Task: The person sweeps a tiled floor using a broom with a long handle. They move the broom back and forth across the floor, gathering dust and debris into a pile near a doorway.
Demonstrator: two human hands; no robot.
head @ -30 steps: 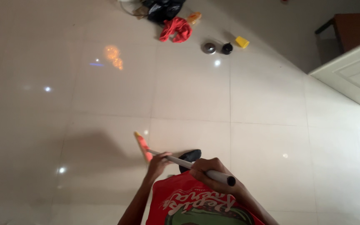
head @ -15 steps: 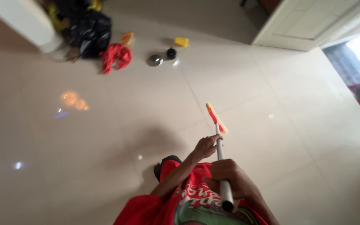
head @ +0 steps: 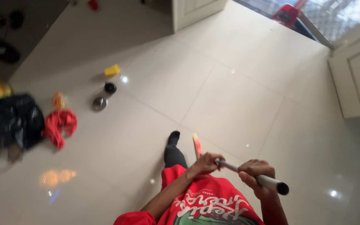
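Both hands closed on long grey metal pole point(head: 246, 173) w/ orange-yellow tip: left hand point(head: 206, 163) lower, right hand point(head: 256, 173) near top end. Pole slants down over glossy beige tiled floor point(head: 230, 96); red cloth heap point(head: 60, 126) well apart, left.

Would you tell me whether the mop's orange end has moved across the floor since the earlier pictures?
Yes. The orange end now lies right of the red cloth, nearer the white door; earlier it was below the cloth.

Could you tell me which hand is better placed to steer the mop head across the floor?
Probably the left hand: it grips the pole lower, nearer the orange mop head. The right hand holds near the top end.
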